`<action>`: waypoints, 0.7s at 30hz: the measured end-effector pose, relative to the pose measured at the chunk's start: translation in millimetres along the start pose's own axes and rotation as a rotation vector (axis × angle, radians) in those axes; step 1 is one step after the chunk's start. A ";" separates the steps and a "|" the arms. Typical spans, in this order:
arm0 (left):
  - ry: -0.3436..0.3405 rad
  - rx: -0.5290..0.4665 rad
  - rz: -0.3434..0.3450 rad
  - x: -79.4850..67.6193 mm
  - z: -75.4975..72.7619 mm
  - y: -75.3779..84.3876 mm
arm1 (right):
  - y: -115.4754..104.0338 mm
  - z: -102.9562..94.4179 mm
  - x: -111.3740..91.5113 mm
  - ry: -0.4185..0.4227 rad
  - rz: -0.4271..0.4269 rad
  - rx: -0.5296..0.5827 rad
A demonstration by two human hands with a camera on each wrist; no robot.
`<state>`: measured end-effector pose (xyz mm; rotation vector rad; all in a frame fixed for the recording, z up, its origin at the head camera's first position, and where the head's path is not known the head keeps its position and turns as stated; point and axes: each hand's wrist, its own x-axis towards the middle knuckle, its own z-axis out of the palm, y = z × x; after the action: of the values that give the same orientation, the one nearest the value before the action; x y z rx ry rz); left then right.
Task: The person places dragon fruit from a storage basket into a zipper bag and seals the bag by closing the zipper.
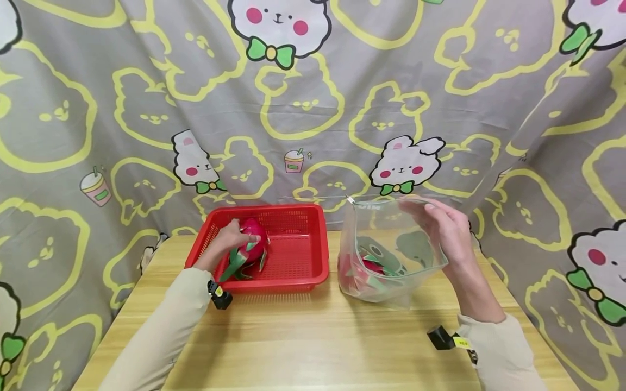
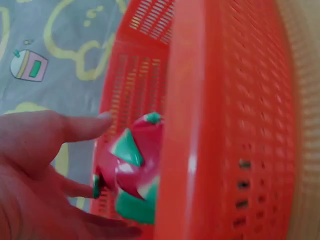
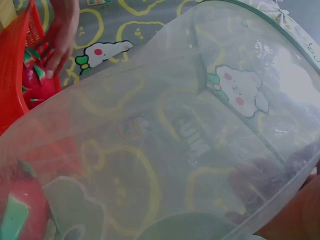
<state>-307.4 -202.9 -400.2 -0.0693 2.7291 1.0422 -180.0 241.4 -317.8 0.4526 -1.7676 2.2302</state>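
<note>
A pink dragon fruit (image 1: 255, 241) with green leafy scales lies at the left end of the red plastic basket (image 1: 320, 244). My left hand (image 1: 230, 239) reaches over the basket's left side to this fruit. The left wrist view shows the left hand (image 2: 40, 170) with thumb and fingers spread apart around the dragon fruit (image 2: 132, 160); whether they touch it is unclear. My right hand (image 1: 447, 228) holds the rim of a translucent zip bag (image 1: 352, 228), keeping its mouth wide. Inside the bag sits another dragon fruit (image 3: 25, 210), seen through the film.
Basket and bag stand side by side on a light wooden table (image 1: 293, 336), a narrow gap between them. A grey patterned curtain (image 1: 313, 125) hangs behind the table and along both sides.
</note>
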 end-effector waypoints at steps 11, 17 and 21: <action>-0.193 -0.018 -0.086 -0.4 2.4 -14.3 | 0.6 -1.7 -1.9 0.002 -0.003 -0.003; -0.219 -0.005 -0.106 -5.2 3.2 -22.2 | 1.2 -3.1 -2.9 0.006 0.011 -0.023; -0.210 -0.043 -0.053 -5.7 5.3 -26.7 | 1.6 -4.3 -2.9 0.001 0.008 -0.022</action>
<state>-297.6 -219.6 -420.2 -0.0362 2.5039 1.0313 -178.3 245.2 -321.2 0.4399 -1.7948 2.2133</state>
